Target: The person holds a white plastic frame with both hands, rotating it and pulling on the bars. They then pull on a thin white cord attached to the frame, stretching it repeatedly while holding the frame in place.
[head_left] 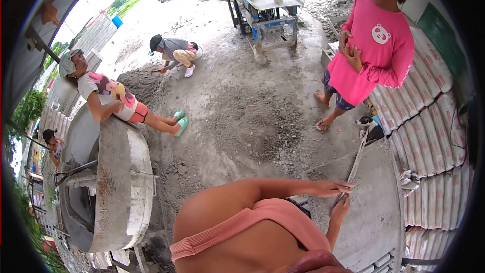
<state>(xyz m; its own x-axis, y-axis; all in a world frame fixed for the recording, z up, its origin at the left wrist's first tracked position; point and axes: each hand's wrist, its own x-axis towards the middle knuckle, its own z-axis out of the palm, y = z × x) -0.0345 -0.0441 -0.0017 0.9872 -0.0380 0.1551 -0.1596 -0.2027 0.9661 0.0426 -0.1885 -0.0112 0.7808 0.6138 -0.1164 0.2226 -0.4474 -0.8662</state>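
Note:
My left hand (331, 188) reaches out at lower right, its fingers stretched nearly flat. Just below it is my right hand (340, 210), raised with its fingertips near my left fingers; those fingers look extended, though partly hidden. Both hands are by the near end of a long thin wooden pole (357, 157), which slants up and away along a grey, dusty flat slab (371, 192). Whether either hand bears on the pole cannot be made out. My arm and pink top fill the lower middle.
A large round mixer drum (124, 187) stands at left, with a person (108, 88) leaning on it. Another person (177, 53) crouches by a gravel heap (146, 81). Someone in pink (376, 40) stands right, near stacked sacks (429, 136) and a dog (373, 129). A machine (268, 2) stands behind.

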